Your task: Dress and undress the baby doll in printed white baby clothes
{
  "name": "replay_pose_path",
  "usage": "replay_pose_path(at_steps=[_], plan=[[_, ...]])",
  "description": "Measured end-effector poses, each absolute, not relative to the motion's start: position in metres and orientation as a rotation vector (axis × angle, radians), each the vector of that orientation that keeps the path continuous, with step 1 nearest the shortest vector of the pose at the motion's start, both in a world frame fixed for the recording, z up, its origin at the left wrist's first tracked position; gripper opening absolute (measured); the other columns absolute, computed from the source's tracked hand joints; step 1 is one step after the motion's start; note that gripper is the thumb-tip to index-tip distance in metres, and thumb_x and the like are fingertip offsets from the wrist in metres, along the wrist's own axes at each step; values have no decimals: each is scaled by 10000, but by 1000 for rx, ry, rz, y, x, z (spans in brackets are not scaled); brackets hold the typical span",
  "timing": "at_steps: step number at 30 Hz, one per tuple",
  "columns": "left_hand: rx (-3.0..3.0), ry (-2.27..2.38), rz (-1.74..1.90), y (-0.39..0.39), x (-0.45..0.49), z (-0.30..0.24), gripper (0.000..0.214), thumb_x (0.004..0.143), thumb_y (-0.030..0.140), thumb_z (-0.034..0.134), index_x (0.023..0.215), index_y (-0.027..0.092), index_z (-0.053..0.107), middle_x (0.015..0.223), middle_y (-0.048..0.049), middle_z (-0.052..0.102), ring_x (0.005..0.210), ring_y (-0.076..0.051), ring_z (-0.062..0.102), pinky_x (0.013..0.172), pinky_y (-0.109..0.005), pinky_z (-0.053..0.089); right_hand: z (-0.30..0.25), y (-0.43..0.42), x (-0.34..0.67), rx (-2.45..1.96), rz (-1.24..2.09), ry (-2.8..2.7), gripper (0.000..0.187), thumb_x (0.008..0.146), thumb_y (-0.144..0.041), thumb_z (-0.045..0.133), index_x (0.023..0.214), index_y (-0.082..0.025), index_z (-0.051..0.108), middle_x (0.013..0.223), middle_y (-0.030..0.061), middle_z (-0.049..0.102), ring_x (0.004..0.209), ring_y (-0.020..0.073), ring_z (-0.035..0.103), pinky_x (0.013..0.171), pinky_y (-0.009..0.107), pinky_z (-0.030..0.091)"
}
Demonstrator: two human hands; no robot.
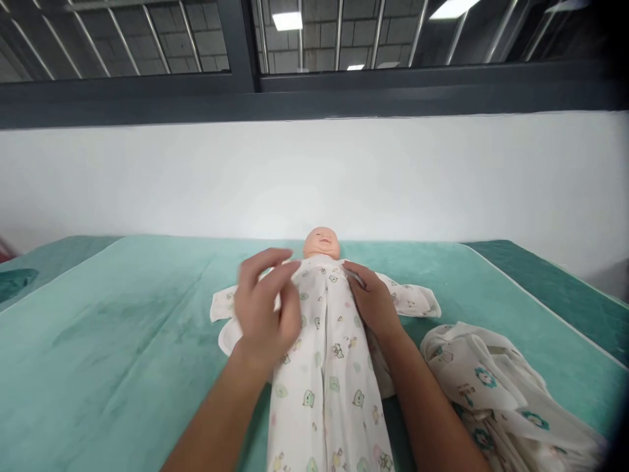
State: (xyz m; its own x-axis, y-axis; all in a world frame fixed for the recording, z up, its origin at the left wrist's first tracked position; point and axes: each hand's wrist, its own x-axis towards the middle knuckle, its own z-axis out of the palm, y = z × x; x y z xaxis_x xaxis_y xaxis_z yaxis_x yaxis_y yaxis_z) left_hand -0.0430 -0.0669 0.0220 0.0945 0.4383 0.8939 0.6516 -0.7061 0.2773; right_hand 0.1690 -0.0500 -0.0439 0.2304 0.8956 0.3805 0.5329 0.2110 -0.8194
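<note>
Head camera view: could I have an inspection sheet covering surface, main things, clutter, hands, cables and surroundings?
Surface: green sheet, faintly creased.
Main things: doll face up; patterned gown laid over its body, sleeves out to both sides.
Clutter: crumpled cloth, right side.
Hands: left hand over the gown, fingers bent, blurred, contact unclear; right hand on the gown near the collar.
Cables: nothing seen.
Surroundings: white wall; above it, dark window frame with metal bars beyond.
</note>
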Motion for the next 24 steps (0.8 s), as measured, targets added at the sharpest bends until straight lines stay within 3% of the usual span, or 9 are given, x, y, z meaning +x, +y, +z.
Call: replay_pose_path(at_steps=[4,9,12,18,22,24], plan=[[-2549,-1469,-1329,-17,-41,-4,324,969,243,412,1227,240,608,1223,-50,636,1135,-199,583,997,-375,470,-49,-42,186,-1610,211,-1593,508,828,-100,364,1211,-229,670,1276,32,657,1250,209,527,1110,414,349],[-2614,-1707,-968,10,-62,-31,383,1005,348,340,1243,276,631,1295,-21,630,1198,-205,559,1042,-377,414,-52,-37,205,-1852,22,-1460,501,786,-79,362,1122,-193,717,1163,57,710,1142,251,582,1055,440,378],[-2522,-1841,-791,10,-73,-35,386,997,369,352,1298,333,592,1252,-12,657,1163,-226,582,991,-402,424,-46,-41,202,-1783,46,-1452,492,778,-75,360,1102,-184,713,1202,58,693,1175,246,568,1064,427,378],[-2353,-2001,-753,12,-83,-38,385,975,264,336,1227,324,622,1169,-13,696,1057,-238,633,841,-364,446,-3,-54,144,-1438,373,-1573,351,919,-256,421,1208,-280,620,1294,1,639,1176,196,584,989,358,461],[-2302,-2093,-760,16,-91,-43,372,964,243,351,1213,295,622,1158,-25,707,1013,-241,651,771,-335,435,20,-31,90,-1479,217,-2138,342,937,-232,411,1215,-197,606,1248,70,655,1194,218,561,1044,380,403],[-2299,-2104,-765,17,-94,-45,369,967,245,348,1209,288,623,1155,-26,710,1010,-241,654,757,-328,429,26,-12,68,-1596,123,-2446,327,942,-254,421,1188,-164,617,1192,111,666,1150,259,577,994,423,428]])
